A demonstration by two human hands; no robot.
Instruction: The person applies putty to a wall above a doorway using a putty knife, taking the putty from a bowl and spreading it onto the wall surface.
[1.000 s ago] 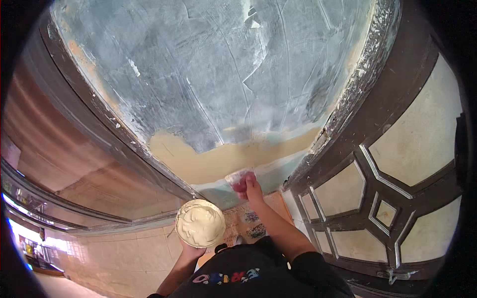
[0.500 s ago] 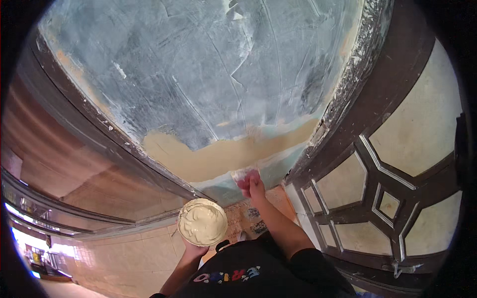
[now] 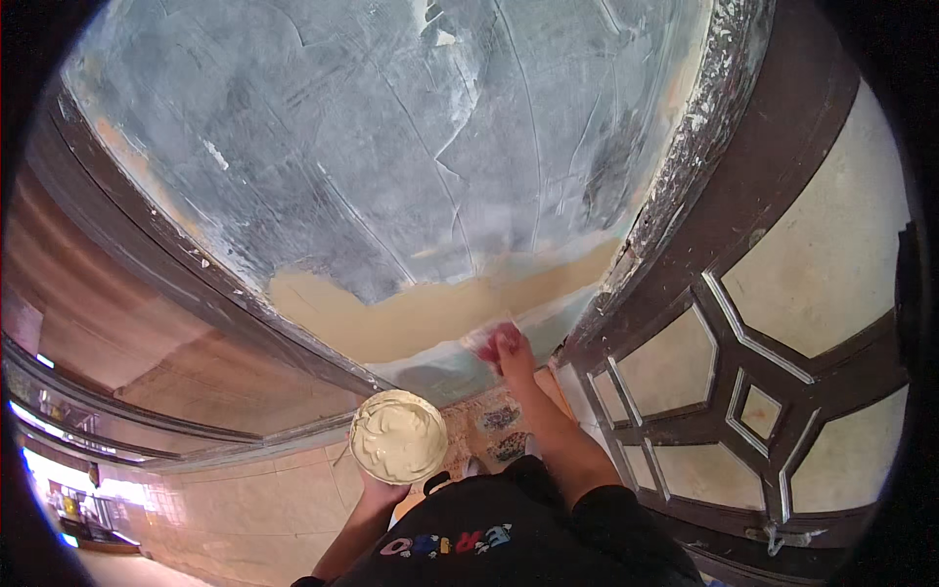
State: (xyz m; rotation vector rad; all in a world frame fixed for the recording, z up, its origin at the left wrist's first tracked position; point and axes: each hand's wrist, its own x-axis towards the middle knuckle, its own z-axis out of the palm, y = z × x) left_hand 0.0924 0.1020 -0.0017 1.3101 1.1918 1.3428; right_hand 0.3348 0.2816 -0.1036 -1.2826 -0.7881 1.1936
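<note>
My left hand (image 3: 383,491) holds up a round bowl (image 3: 399,437) of thick cream-coloured putty from beneath; its fingers are mostly hidden under it. My right hand (image 3: 515,358) is closed round a reddish putty scraper (image 3: 487,341), whose pale blade lies at the wall near the lower edge of a wet beige putty band (image 3: 430,318). That band runs across the lower part of the grey-blue wall (image 3: 381,157). The hand and scraper are somewhat blurred.
A dark panelled door (image 3: 724,382) with a latch stands at my right. Worn, paint-flecked frames border both sides of the wall. Brown glossy panelling (image 3: 147,323) curves along the left. Below lie pale floor tiles (image 3: 284,489) and a stained threshold (image 3: 494,430).
My right hand has shifted a little right and up along the wall with the scraper. The view has turned slightly. The bowl stays in my left hand at nearly the same place.
</note>
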